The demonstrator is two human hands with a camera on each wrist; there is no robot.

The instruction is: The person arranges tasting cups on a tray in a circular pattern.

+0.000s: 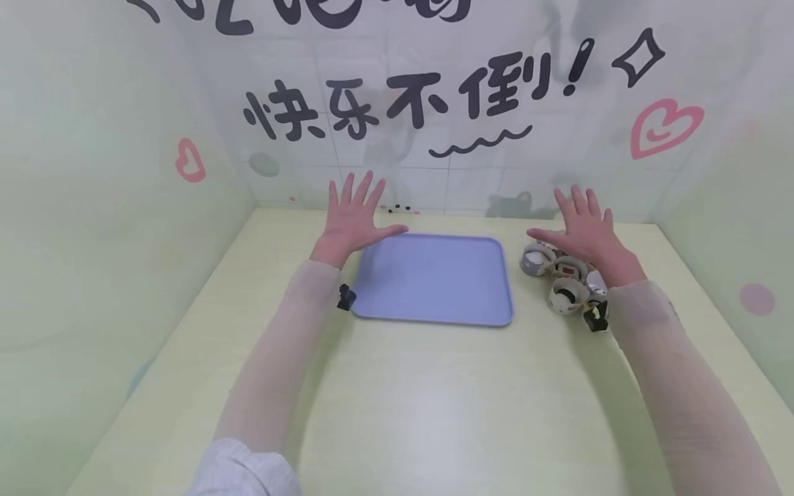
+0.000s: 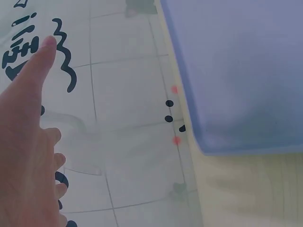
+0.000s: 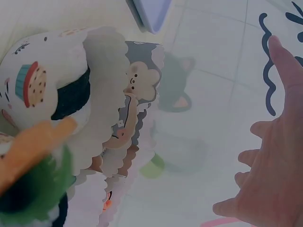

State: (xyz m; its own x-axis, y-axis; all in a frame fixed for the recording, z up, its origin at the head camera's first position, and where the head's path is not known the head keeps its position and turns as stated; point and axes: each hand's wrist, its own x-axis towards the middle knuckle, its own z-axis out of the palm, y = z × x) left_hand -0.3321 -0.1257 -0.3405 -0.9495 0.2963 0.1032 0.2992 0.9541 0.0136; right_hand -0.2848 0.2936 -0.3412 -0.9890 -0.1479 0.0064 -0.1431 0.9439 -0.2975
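My left hand is raised with fingers spread, over the far left corner of a blue-purple tray. It holds nothing. On the other side, my right hand is also spread, above and beside a cluster of scalloped paper cups, gripping none of them. Close up in the right wrist view, a white rice ball with a dark seaweed band sits in a printed paper cup. Beside it are a blurred orange strip and a green ruffled piece.
A pale wooden table bears the tray and cups. Behind it stands a whitish back wall with black lettering and pink hearts; green-tinted panels flank the sides. Small black devices sit at both wrists.
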